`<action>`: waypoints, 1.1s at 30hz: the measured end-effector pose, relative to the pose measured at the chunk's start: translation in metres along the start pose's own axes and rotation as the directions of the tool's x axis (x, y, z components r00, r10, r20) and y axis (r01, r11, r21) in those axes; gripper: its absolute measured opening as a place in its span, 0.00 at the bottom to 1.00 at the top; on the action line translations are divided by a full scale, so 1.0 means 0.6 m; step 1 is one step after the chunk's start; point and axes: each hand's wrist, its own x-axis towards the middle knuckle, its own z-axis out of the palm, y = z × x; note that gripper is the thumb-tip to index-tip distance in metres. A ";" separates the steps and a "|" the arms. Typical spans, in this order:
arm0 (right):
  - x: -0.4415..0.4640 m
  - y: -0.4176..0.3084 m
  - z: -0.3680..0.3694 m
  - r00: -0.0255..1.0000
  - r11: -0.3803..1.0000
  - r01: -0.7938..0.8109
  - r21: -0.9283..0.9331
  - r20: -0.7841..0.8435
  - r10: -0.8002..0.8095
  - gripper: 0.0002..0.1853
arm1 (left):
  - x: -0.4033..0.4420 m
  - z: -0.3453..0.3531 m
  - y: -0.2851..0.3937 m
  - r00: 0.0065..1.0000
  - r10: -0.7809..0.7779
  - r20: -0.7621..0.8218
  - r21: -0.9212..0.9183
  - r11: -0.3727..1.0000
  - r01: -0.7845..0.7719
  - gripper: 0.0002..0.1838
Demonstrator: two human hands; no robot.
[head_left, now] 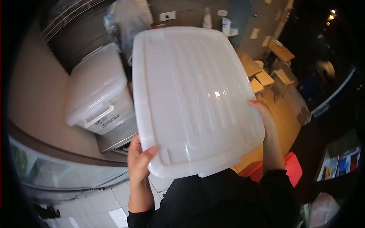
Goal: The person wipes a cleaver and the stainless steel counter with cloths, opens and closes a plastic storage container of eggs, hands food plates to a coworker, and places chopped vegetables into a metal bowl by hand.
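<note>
A large white plastic storage box lid [197, 91] with raised ribs fills the middle of the view, held up in front of my body. Whether a box is attached beneath it is hidden. My left hand [140, 157] grips its near left corner, thumb on top and the other fingers under the rim. At the right edge, my right hand [263, 112] is closed around the rim, with most of its fingers out of sight below. Left of the lid stands a white lidded storage box [99, 89] with black handwriting on its front.
The lidded box rests on a metal unit [118, 136] against the left wall. A plastic bag [131, 22] hangs behind. Wooden tables [249, 65] and stools [265, 78] stand at the right. A red object [292, 169] lies near my right arm, and a shelf [340, 165] is further right.
</note>
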 end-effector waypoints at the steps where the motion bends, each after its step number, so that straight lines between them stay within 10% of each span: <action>1: -0.022 -0.023 0.008 0.999 1.000 0.010 0.003 -0.034 -0.010 0.29 | 0.003 0.008 0.008 0.999 0.002 0.039 -0.007 1.000 -0.001 0.20; 17: 0.014 -0.189 -0.390 0.884 0.920 0.315 0.233 -0.426 -0.195 0.22 | 0.257 0.498 -0.174 0.718 -0.112 0.687 0.062 0.994 0.095 0.28; 24: 0.254 -0.286 -0.679 0.882 0.973 0.185 0.136 -0.460 -0.104 0.22 | 0.468 0.763 -0.387 0.766 -0.190 0.614 0.037 0.976 0.213 0.24; 26: 0.376 -0.305 -0.806 0.932 0.999 -0.037 -0.023 -0.363 0.026 0.20 | 0.518 0.809 -0.409 0.801 -0.206 0.562 0.031 0.973 0.228 0.23; 33: 0.755 -0.376 -0.857 0.975 0.851 0.021 -0.525 -0.177 -0.133 0.20 | 0.693 0.896 -0.432 0.931 -0.061 0.361 -0.081 0.992 0.096 0.22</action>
